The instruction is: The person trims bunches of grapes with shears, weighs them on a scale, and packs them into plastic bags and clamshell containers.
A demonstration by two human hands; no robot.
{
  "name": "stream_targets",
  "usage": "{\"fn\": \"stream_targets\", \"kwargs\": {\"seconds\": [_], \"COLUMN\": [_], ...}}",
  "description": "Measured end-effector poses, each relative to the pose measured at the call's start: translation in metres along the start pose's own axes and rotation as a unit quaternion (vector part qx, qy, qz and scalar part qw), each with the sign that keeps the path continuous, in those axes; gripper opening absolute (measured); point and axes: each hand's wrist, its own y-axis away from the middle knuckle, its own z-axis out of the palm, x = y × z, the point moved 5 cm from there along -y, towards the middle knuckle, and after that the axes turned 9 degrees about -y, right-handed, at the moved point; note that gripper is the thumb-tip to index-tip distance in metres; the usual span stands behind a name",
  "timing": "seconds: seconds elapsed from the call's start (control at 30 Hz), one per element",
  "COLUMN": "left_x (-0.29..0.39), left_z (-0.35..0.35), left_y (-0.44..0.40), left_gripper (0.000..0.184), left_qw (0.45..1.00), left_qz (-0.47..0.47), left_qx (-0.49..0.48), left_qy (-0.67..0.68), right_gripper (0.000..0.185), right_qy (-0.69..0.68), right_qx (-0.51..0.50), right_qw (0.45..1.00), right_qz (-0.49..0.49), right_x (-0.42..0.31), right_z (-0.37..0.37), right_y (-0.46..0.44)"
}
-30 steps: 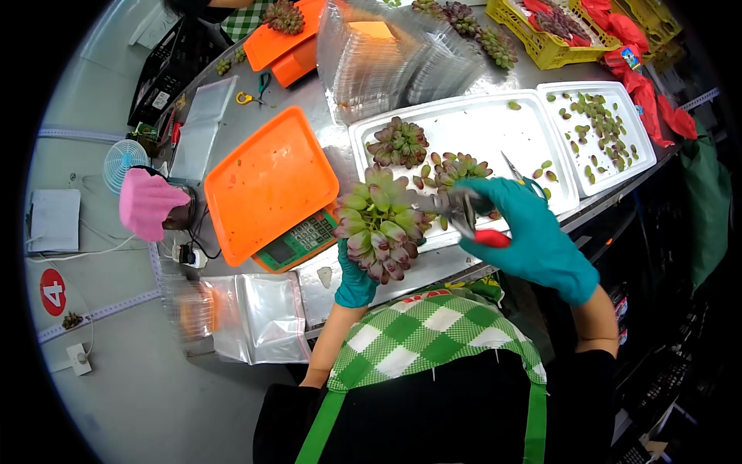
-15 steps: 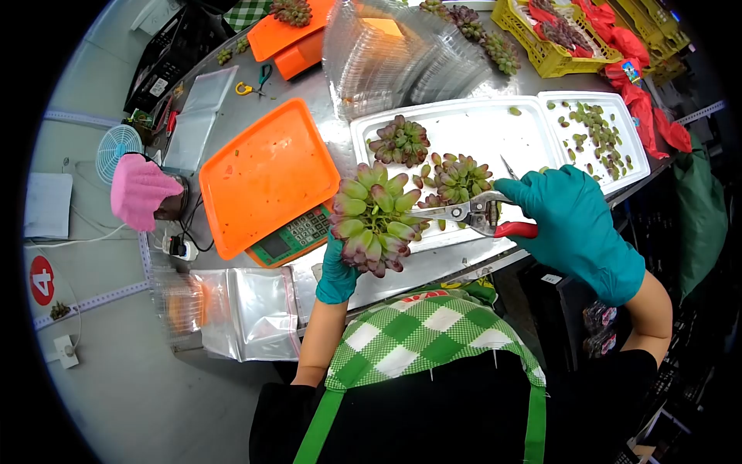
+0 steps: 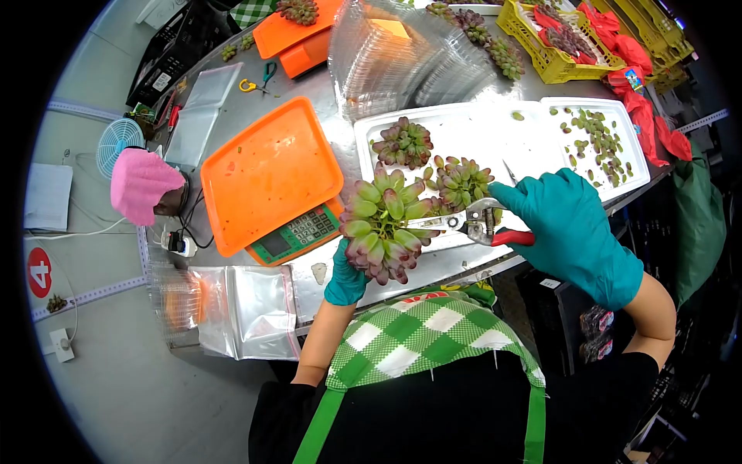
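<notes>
My gloved left hand [image 3: 345, 280] is closed under a large green succulent with reddish leaf tips [image 3: 380, 209]; the leaves hide its fingertips. In my gloved right hand [image 3: 580, 232] are red-handled pruning shears [image 3: 510, 237], pointing left. Their blade tips reach in among the right-side leaves of the held succulent, where they are partly hidden. A thin pointed metal tip [image 3: 510, 172] sticks out by my right fingers; I cannot tell what tool it belongs to. Just beyond the shears, a smaller succulent [image 3: 462, 184] and another rosette [image 3: 403, 142] lie in a white foam tray [image 3: 495, 127].
A second white tray [image 3: 641, 166] holds loose leaves. To the left is a scale [image 3: 295, 233] with an orange pan [image 3: 270, 174]. Stacked clear plastic boxes [image 3: 410, 66], a yellow crate [image 3: 560, 71], scissors [image 3: 249, 85] and plastic bags [image 3: 255, 309] are around the bench.
The shears' blades have gone deeper among the leaves, and their handles look closer together. The held succulent has turned and shifted slightly right.
</notes>
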Motion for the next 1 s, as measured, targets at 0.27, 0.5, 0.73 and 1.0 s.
{"fn": "stream_targets", "kwargs": {"seconds": [0.27,0.5,0.73,1.0], "left_x": [-0.038,-0.034,-0.043,-0.058], "left_z": [-0.024,-0.014,-0.024,-0.034], "left_y": [-0.009,-0.017,-0.021,-0.016], "left_gripper": [0.054,0.054,0.056,0.058], "left_qw": [0.994,0.99,0.987,0.976], "left_qz": [-0.042,-0.02,-0.043,-0.063], "left_qx": [-0.023,-0.058,-0.025,-0.06], "left_qy": [0.1,0.129,0.154,0.199], "right_gripper": [0.052,0.048,0.057,0.057], "right_qy": [0.045,0.059,0.018,-0.006], "right_qx": [-0.03,0.001,0.019,0.008], "right_qw": [0.998,0.998,1.0,1.0], "right_qz": [0.016,0.005,0.01,0.006], "right_x": [-0.003,-0.002,-0.003,-0.002], "right_z": [-0.002,-0.002,0.001,0.009], "right_y": [0.004,0.007,0.004,0.002]}}
